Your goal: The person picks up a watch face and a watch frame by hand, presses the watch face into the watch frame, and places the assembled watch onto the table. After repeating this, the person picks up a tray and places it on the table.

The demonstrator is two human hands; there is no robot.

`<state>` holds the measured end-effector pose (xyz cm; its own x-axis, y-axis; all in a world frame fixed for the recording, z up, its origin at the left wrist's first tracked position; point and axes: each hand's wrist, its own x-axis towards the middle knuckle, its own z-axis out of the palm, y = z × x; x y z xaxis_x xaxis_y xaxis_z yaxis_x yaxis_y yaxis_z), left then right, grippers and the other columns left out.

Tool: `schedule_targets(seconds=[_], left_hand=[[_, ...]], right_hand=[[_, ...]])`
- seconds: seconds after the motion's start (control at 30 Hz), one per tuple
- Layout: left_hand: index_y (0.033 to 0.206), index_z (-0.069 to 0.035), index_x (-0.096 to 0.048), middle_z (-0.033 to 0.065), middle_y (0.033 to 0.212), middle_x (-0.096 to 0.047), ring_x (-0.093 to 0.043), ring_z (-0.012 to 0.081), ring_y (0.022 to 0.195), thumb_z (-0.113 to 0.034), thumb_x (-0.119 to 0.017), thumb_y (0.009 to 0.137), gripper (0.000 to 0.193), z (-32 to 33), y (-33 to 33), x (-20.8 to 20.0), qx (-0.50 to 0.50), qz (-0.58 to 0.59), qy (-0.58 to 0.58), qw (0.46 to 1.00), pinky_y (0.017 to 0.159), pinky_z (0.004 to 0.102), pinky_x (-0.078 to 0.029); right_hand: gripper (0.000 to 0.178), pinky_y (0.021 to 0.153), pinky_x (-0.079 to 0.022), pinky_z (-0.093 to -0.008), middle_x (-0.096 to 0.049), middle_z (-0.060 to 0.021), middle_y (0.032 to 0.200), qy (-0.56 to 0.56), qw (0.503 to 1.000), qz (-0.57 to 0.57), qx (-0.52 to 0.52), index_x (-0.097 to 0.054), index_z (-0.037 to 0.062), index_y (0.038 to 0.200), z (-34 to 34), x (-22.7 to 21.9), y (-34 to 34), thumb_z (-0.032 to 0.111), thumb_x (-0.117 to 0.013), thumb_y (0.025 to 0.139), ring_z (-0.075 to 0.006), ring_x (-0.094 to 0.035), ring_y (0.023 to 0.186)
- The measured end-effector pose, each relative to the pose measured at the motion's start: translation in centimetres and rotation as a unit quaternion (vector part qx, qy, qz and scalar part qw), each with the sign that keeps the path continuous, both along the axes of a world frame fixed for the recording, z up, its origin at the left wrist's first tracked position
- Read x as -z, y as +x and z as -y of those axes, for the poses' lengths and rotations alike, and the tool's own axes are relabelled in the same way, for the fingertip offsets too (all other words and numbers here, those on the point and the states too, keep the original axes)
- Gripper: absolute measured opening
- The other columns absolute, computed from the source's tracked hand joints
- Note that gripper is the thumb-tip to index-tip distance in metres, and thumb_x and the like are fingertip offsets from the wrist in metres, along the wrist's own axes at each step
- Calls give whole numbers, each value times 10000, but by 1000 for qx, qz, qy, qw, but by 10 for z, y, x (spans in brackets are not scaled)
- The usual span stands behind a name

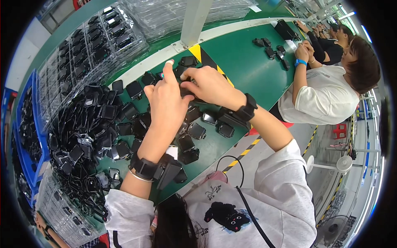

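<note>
Over the far part of the green bench, my left hand (pixel 165 93) and my right hand (pixel 211 86) meet around a small black device, mostly covered by the fingers. The left index finger points away, while its thumb reaches toward the right hand. My right thumb and fingers are bent in a pinch at the dark piece. A small lit, coloured spot shows beside the left fingers. Around the hands lie several black square watch-like devices (pixel 133 89), such as one beyond the right fingers (pixel 189 61). Each wrist wears a black strap (pixel 247 108).
A large heap of black devices and straps (pixel 89 120) covers the bench's left side. Clear plastic trays (pixel 132 35) stand behind it, blue bins (pixel 31 124) at far left. A metal post (pixel 193 22) rises at the back. A co-worker in white (pixel 318 95) sits right.
</note>
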<state>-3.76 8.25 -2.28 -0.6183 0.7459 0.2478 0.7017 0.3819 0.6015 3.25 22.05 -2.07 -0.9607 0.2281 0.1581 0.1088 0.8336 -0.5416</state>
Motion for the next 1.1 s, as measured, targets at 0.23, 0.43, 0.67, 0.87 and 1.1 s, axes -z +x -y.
schedule_targets(seconds=[0.23, 0.43, 0.67, 0.87, 1.1], left_hand=[[1299, 7, -320, 141, 821, -658, -652, 319, 785, -130, -812, 653, 824, -2, -3, 5, -29, 40, -11, 999, 793, 419, -348], [1283, 24, -324, 154, 795, -658, -650, 333, 760, -116, -811, 654, 808, -3, -2, 2, -27, 62, -31, 997, 804, 416, -362], [1260, 23, -337, 136, 807, -648, -638, 328, 785, -82, -799, 662, 763, -1, -7, 1, -30, 69, -28, 997, 796, 413, -376], [1252, -2, -397, 124, 965, -617, -580, 313, 938, -36, -768, 679, 683, 2, -33, 0, -49, -16, 77, 996, 815, 434, -398], [1266, 22, -375, 158, 891, -650, -601, 345, 896, -19, -811, 607, 791, -3, -53, 7, -35, 28, 31, 999, 777, 420, -477]], right_hand=[[184, 653, -488, -388, -657, -180, 753, -24, 996, 87, 3, -667, -4, 890, -3, -2, -15, 144, -666, 781, -334, -632, 698], [156, 634, -463, -369, -641, -153, 722, -75, 995, 71, 7, -639, -21, 862, -4, -2, -16, 113, -667, 788, -305, -608, 657], [134, 640, -426, -355, -552, -154, 781, -85, 995, 0, -46, -516, -11, 911, -8, -11, -3, 102, -581, 880, -248, -537, 706], [127, 582, -439, -340, -574, -132, 666, -89, 996, -27, 11, -548, -25, 898, -11, -14, -29, 77, -553, 822, -238, -543, 581], [164, 670, -488, -416, -633, -218, 729, 77, 995, 69, -5, -633, -32, 851, -9, 8, -66, 109, -572, 791, -387, -615, 722]])
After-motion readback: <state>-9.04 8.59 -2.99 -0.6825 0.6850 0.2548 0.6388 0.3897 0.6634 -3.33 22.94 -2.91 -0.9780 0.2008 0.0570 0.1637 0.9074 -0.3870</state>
